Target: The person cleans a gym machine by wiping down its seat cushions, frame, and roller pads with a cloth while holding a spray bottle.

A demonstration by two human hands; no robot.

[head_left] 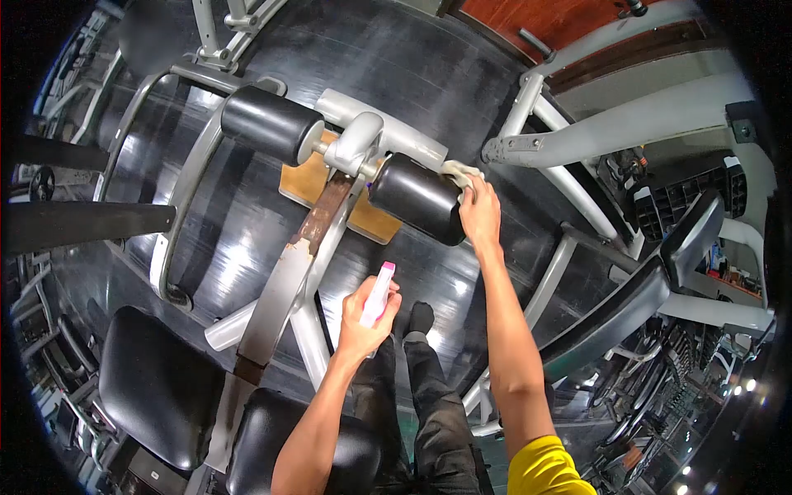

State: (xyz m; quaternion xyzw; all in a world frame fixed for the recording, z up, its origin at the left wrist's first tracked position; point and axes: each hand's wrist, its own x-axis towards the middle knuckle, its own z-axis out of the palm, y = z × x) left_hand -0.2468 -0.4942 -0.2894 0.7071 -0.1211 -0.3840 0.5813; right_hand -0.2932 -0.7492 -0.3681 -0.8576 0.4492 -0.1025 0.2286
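Note:
My left hand is closed round a white spray bottle with a pink top, held upright in front of my legs. At the outer end of a black padded roller, my right hand grips a pale cloth and presses it against the padding. A second black roller sits on the other side of the same metal axle. Both rollers are carried by a grey machine frame with worn, rusty patches. Part of the cloth is hidden under my fingers.
Black seat pads stand at the lower left. A wooden footplate lies beneath the rollers. To the right are a padded bench and a thick grey frame tube. Curved metal bars rise on the left.

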